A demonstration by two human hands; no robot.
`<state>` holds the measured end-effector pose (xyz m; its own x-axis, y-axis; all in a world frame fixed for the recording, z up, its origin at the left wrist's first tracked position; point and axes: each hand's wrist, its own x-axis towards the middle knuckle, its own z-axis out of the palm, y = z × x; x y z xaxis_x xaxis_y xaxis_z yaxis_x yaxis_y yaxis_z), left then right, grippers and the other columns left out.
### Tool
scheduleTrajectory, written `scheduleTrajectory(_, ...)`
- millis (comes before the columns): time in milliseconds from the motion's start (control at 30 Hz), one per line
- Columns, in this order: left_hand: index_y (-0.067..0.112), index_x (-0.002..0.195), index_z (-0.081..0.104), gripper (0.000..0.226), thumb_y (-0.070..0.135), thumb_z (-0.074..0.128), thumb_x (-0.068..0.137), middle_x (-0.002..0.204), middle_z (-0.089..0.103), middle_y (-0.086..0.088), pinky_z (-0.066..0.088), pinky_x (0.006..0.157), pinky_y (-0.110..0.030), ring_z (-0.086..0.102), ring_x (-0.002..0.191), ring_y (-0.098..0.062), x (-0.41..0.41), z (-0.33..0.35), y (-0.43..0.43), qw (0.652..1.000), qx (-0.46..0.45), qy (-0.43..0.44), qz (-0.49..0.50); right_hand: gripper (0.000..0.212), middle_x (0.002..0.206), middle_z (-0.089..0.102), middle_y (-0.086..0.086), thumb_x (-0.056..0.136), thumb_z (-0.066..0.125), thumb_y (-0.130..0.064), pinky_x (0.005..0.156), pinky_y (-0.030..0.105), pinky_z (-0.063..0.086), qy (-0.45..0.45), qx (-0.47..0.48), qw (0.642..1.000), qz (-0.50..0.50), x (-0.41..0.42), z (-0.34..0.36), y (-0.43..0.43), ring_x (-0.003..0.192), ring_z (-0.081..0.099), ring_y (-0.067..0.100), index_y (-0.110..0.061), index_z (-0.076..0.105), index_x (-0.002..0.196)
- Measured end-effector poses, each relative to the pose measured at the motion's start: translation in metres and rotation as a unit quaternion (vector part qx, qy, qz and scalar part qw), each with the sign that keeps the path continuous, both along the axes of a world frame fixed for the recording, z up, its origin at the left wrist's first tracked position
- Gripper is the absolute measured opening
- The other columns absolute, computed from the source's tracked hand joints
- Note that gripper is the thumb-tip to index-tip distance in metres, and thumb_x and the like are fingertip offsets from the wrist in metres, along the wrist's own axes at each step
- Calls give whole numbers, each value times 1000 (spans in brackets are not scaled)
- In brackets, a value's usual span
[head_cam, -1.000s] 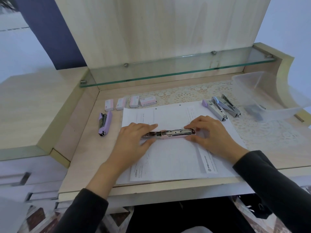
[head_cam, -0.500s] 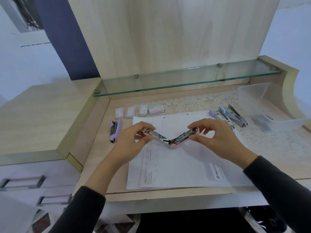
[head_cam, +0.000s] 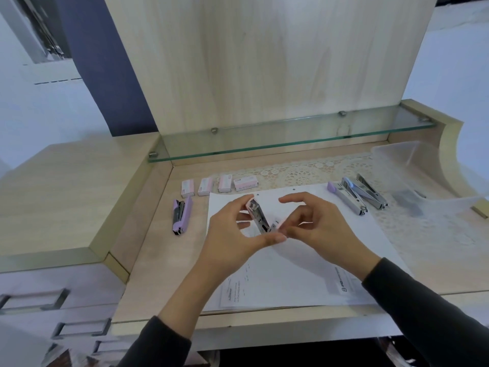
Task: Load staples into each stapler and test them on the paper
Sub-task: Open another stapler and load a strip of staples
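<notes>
Hovering over the paper (head_cam: 304, 274), the pink stapler (head_cam: 258, 217) is gripped by the left hand (head_cam: 232, 234) and pinched by the right hand (head_cam: 317, 231). One half's mostly hidden by fingers, tbh.

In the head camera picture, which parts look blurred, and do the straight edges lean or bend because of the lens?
Head view: the pink stapler between the left hand and right hand is smeared, its details unclear; head view: the staple boxes and purple stapler are sharper; head view: the back panel sides splay outward toward the top, a wide-angle effect.

Glass shelf (head_cam: 291, 139) along the back panel (head_cam: 264, 62), lace mat (head_cam: 299, 176) below, clear plastic tub (head_cam: 397, 154) (far right).
</notes>
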<state>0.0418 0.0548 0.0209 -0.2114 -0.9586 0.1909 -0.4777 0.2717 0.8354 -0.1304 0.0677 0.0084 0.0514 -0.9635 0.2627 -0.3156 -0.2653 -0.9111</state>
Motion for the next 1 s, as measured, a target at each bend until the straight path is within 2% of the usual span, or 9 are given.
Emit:
scheduleTrajectory(133, 21, 130, 48, 79, 48, 76, 62, 115, 55, 12, 42, 93, -23, 53, 96, -1, -7, 3, 6, 994, -66, -87, -10, 49, 74, 62, -4, 67, 76, -6, 67, 21, 54, 66, -20, 998, -6, 5, -4, 2, 68, 62, 11, -25, 55, 108)
scheduleTrajectory(333, 25, 119, 60, 45, 34, 72, 76, 113, 64, 8, 42, 97, -36, 56, 106, -16, -3, -8, 9, 987, -130, -93, -15, 37, 98, 64, -9, 70, 75, -20, 73, 18, 51, 98, 3, 995, -1, 1, -5, -2, 86, 60, 6, -29, 63, 104)
scheduleTrajectory(400, 24, 116, 62, 43, 31, 73, 75, 108, 64, 13, 38, 95, -25, 57, 101, -16, 1, -13, 7, 984, -150, -93, -17, 30, 97, 65, -12, 72, 74, -19, 75, 20, 52, 93, 6, 996, 13, 3, -6, -1, 88, 60, 5, -30, 65, 98)
scheduleTrajectory(533, 21, 108, 67, 36, 30, 72, 74, 98, 68, 13, 20, 86, 1, 49, 87, 6, 2, -13, 8, 977, -193, -90, -21, 29, 88, 63, -25, 73, 74, -21, 77, 18, 51, 85, -8, 996, 25, 7, -6, 1, 88, 59, 0, -44, 60, 84)
scheduleTrajectory(633, 24, 108, 67, 34, 33, 70, 76, 101, 70, 10, 23, 88, -2, 53, 92, 0, 5, -14, 6, 979, -177, -94, -23, 28, 87, 63, -22, 73, 73, -21, 80, 20, 52, 84, -10, 996, 31, 8, -7, 0, 88, 60, 1, -43, 58, 83)
scheduleTrajectory(700, 31, 115, 62, 39, 32, 72, 77, 108, 66, 13, 33, 95, -17, 56, 102, -13, 7, -15, 4, 985, -139, -99, -37, 28, 92, 64, -19, 73, 74, -22, 84, 23, 51, 81, -3, 996, 40, 7, -8, 0, 91, 61, 3, -40, 59, 88)
scheduleTrajectory(800, 41, 120, 51, 47, 33, 71, 77, 119, 57, 20, 36, 102, -31, 50, 116, -9, 8, -13, 3, 984, -119, -107, -75, 36, 105, 64, -13, 75, 72, -21, 92, 23, 47, 89, 24, 994, 63, 5, -9, -1, 102, 58, 3, -31, 60, 107)
scheduleTrajectory(933, 51, 116, 42, 50, 44, 68, 75, 130, 40, 27, 23, 100, -7, 35, 117, 11, 7, -7, 3, 979, -135, -105, -110, 29, 98, 66, -9, 74, 73, -17, 92, 22, 46, 99, 21, 992, 72, 2, -6, -1, 93, 60, 2, -23, 61, 101)
scheduleTrajectory(1000, 51, 119, 38, 53, 47, 66, 73, 131, 39, 26, 22, 101, -6, 33, 120, 12, 7, -3, 2, 982, -125, -97, -104, 26, 90, 66, -9, 71, 76, -18, 88, 22, 48, 91, 19, 993, 67, -3, -4, 0, 86, 61, 3, -23, 59, 89)
